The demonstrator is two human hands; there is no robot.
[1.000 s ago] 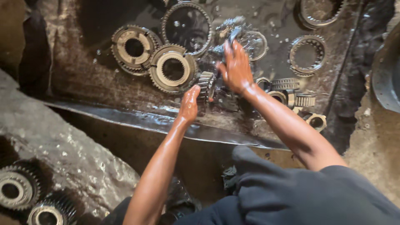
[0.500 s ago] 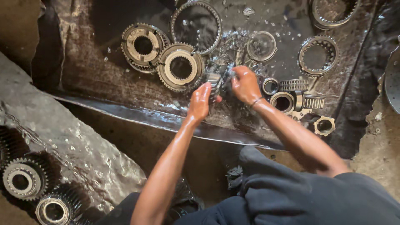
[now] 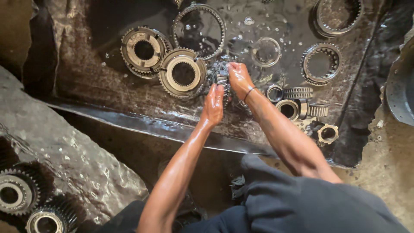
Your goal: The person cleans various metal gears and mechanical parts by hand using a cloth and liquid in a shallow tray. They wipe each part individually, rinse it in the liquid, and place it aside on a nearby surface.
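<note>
While both wet hands meet over the shallow dark tray [image 3: 129,92] of oily liquid, the small gear [image 3: 222,80] between them is mostly hidden: only a few grey teeth show above the left hand [image 3: 213,105] and beside the right hand [image 3: 238,77]. The left hand's grip is curled closed on the gear from below; the right hand's fingers fold over its top, but whether they pinch the gear itself or something small against it cannot be told, since splashes and foam blur that spot. Just left of the hands lies a large toothed gear [image 3: 183,73] with a pale inner ring, overlapping a second gear [image 3: 143,50] behind it. A big thin ring [image 3: 199,30] sits beyond them, its upper edge near the frame's top. Right of the right wrist, a cluster of small rings and sleeves [image 3: 297,103] rests in the tray. A toothed ring [image 3: 321,64] lies farther right, and another ring [image 3: 336,17] is cut off at the top edge. At lower left, two gears [image 3: 17,194] on the wet floor are partly cropped.
</note>
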